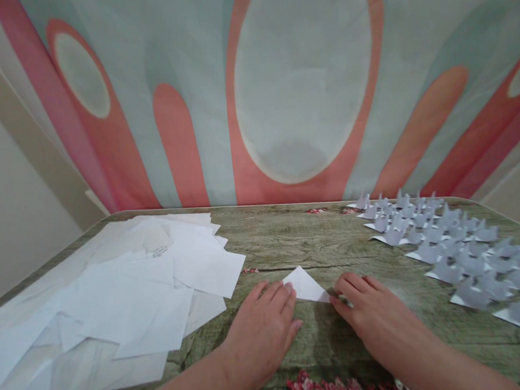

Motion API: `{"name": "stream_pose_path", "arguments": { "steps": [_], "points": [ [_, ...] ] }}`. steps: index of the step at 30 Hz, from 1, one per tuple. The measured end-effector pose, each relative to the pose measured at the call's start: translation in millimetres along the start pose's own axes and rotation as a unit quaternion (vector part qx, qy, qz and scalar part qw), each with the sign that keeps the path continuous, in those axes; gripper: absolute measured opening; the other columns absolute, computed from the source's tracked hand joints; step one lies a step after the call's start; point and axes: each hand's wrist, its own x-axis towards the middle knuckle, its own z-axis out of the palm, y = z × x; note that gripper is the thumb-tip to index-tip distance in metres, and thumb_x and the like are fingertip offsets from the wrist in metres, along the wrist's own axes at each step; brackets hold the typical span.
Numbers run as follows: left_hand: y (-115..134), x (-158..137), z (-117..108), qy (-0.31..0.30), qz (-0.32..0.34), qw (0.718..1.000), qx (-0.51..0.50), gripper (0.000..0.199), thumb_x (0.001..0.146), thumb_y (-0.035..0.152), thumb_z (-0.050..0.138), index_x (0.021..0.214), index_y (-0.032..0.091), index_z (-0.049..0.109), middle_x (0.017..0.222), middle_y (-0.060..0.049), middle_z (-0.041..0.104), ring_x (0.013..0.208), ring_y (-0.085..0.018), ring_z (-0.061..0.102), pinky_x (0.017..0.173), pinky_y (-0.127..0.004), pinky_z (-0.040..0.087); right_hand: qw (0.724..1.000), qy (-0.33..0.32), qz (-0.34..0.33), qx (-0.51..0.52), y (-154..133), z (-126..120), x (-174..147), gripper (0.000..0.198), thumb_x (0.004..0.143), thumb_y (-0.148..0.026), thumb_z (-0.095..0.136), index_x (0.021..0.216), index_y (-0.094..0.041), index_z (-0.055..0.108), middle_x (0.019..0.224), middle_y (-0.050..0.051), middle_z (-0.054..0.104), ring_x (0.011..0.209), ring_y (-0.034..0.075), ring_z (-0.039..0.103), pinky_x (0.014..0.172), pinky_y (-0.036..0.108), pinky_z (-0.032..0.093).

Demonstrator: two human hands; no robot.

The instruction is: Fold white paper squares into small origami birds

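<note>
A white sheet of paper folded into a triangle (308, 285) lies on the table between my hands, its peak pointing away from me. My left hand (264, 319) rests flat at its left corner, fingers stretched out and thumb apart. At the right corner is my right hand (369, 307), with its fingers curled in. A small, thin, dark-and-pale object (346, 301) shows between the fingers of that hand; its kind is unclear. The right fingertips are partly hidden, and the left fingers cover the paper's left end.
Loose white paper sheets (132, 297) are heaped on the left of the table. On the right stand rows of folded paper figures (447, 251) with upright points. The wood-patterned table (286, 235) has printed pink flowers (325, 389). Behind it hangs a patterned cloth (215, 132).
</note>
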Motion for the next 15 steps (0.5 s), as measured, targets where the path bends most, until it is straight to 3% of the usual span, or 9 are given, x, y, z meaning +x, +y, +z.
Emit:
{"name": "stream_pose_path", "arguments": {
  "steps": [8,12,15],
  "points": [
    [0.4,1.2,-8.0,-0.008,0.002,1.0,-0.027,0.039,0.089,0.038,0.041,0.122,0.019,0.047,0.125,-0.009,0.051,0.117,-0.024,0.044,0.098,-0.041,0.033,1.0,0.015,0.009,-0.018,-6.4,1.6,-1.4,0.018,0.066,-0.004,0.06,0.078,-0.013,0.07,0.075,0.009,0.062,0.074,0.024,0.053,0.062,0.036,0.038],
    [1.4,1.4,-13.2,-0.009,0.001,0.999,-0.045,0.038,0.087,0.038,0.044,0.122,0.022,0.047,0.122,-0.01,0.052,0.114,-0.025,0.046,0.095,-0.044,0.036,0.994,0.064,0.033,0.084,1.8,13.6,1.7,0.019,0.069,-0.003,0.057,0.066,-0.018,0.067,0.069,0.005,0.06,0.07,0.021,0.053,0.065,0.035,0.038],
    [0.8,0.2,-12.8,0.003,-0.008,0.998,-0.065,0.037,0.085,0.037,0.048,0.12,0.022,0.05,0.121,-0.01,0.052,0.112,-0.026,0.047,0.094,-0.044,0.038,0.971,0.095,0.083,0.205,8.7,24.3,5.5,0.026,0.077,-0.003,0.048,0.087,-0.019,0.065,0.083,0.006,0.061,0.078,0.02,0.053,0.072,0.034,0.041]
  ]
}}
